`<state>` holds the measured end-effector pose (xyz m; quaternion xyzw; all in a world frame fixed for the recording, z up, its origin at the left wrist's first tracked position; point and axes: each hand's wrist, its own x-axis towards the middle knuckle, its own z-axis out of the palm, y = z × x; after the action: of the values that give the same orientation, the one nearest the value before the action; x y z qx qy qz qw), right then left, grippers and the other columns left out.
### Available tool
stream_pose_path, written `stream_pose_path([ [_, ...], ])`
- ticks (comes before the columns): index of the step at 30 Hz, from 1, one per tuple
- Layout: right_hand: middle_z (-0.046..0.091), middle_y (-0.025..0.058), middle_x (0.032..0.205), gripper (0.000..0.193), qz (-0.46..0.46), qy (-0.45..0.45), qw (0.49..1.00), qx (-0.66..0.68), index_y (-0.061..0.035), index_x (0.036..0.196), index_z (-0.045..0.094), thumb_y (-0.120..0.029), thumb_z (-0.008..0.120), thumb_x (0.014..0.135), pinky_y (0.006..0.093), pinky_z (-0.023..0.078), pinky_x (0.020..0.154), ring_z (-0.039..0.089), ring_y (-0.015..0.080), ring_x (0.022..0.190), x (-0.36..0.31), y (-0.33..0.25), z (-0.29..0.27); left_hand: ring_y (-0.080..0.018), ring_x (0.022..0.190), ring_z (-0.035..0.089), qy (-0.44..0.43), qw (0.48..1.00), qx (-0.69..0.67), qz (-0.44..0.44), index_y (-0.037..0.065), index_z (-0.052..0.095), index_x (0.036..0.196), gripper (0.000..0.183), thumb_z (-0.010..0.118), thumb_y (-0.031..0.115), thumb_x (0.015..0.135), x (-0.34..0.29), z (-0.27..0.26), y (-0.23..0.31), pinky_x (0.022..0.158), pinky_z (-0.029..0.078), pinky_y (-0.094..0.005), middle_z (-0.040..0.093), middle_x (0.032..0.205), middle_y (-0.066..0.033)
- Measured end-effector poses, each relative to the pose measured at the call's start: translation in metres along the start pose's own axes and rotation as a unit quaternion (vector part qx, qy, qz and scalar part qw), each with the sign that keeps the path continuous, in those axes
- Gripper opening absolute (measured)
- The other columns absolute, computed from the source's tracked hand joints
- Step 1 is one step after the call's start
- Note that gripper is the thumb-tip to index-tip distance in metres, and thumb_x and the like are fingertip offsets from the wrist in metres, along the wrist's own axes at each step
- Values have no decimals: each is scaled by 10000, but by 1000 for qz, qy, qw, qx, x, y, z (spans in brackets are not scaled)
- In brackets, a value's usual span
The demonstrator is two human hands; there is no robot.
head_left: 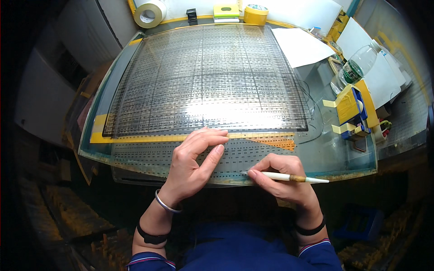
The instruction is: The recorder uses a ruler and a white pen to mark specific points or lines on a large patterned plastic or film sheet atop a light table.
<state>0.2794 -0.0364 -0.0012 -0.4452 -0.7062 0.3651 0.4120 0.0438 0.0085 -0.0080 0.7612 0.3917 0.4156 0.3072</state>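
A large clear film (203, 81) printed with rows of small black marks covers most of the glass-topped table. Its near part (140, 156) hangs slightly past the table's front edge. My left hand (196, 160) rests near a long yellow strip (158, 138) running across the film, fingers stretched out and holding nothing. Between my right thumb and fingers is a slim white pen-shaped tool (278, 176) with a tan band. My right hand (285, 180) is low over the film's near right part, the tool's small tip touching or just above it. An orange wedge-shaped piece (278, 143) lies by the strip.
A tape roll (150, 14), a small black holder (191, 14), a yellow box (226, 11) and a yellow tub (256, 14) line the back. At right are white paper (300, 45), a clear bottle (355, 67) and a blue-and-yellow tape dispenser (355, 110).
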Motion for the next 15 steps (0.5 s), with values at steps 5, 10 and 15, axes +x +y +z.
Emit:
stream_pose_path([
  [5,683,52,701,124,62,-27,996,58,13,832,709,-76,777,887,248,471,557,621,81,621,-2,-4,-10,-293,1171,674,11,1000,9,11,18,742,1087,162,684,81,949,0,0,-1,1086,471,-436,744,1173,-144],
  [10,694,61,710,136,45,29,998,34,12,858,712,-96,779,905,255,491,559,639,92,620,-1,2,-4,-298,1222,651,1,1000,1,0,23,739,1102,169,651,74,968,-1,0,0,1155,404,-486,740,1210,-139],
  [15,690,57,692,137,31,27,999,13,8,832,710,-88,787,892,261,487,546,638,94,607,0,-1,-2,-295,1191,665,6,1000,7,9,20,742,1092,164,675,76,953,0,1,-2,1111,445,-453,742,1186,-142],
])
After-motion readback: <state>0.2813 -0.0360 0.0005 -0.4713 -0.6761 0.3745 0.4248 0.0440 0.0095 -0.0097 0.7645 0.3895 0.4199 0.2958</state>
